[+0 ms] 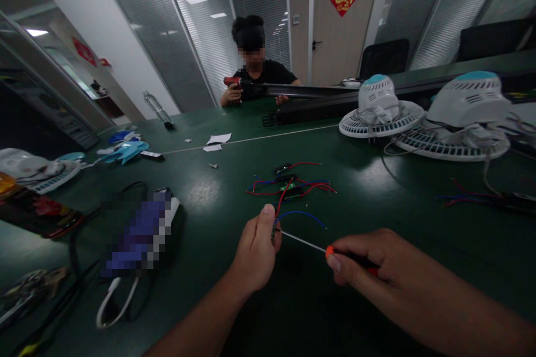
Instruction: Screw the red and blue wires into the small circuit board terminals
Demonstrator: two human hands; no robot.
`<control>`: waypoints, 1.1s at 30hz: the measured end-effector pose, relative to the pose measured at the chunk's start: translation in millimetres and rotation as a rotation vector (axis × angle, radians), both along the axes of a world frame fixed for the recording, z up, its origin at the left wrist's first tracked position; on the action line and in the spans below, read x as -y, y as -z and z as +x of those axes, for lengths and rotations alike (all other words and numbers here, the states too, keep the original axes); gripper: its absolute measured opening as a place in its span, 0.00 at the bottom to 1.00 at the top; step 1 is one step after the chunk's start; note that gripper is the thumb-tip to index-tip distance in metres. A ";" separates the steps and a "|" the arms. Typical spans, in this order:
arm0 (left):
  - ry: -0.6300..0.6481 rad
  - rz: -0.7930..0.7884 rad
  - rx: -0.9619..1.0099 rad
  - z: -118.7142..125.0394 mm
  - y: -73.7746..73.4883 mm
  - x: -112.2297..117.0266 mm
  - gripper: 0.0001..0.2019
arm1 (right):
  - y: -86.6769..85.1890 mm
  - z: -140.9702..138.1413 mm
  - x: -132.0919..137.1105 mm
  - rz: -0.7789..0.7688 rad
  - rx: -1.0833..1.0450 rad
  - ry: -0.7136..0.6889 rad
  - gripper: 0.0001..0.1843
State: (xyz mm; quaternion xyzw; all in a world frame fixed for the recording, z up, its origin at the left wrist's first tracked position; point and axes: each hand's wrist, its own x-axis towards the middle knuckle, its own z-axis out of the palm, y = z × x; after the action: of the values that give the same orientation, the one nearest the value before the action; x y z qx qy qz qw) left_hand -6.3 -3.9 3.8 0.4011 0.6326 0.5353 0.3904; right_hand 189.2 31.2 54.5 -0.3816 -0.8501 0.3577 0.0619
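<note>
Between its thumb and fingers, my left hand (257, 248) pinches a small circuit module, mostly covered by the hand. A red wire (285, 195) and a blue wire (304, 214) come out of it. My right hand (372, 268) is closed round a screwdriver (305, 241) with an orange collar and a thin metal shaft. The shaft's tip reaches the module at my left fingertips; the exact contact point is too small to make out. Just beyond lie several more small circuit modules (288, 189) with red and blue wires.
Across the green table (192, 245), a person (259, 75) holds a red drill (233, 82) against a long dark bar. White fan parts (456, 139) stand at right. At left are a phone with a cable, a bottle (37, 209), keys (33, 290) and blue fan blades (128, 150).
</note>
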 end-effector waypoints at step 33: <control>-0.006 -0.048 -0.046 1.7 -5.3 1.7 0.29 | 0.8 1.3 2.0 -0.002 0.010 -0.009 0.21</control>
State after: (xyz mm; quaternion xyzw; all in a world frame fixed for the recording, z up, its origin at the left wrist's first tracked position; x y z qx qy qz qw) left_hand -4.6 -5.6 9.1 0.4019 0.6552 0.5117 0.3839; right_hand 190.6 29.2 53.7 -0.3798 -0.8517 0.3569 0.0555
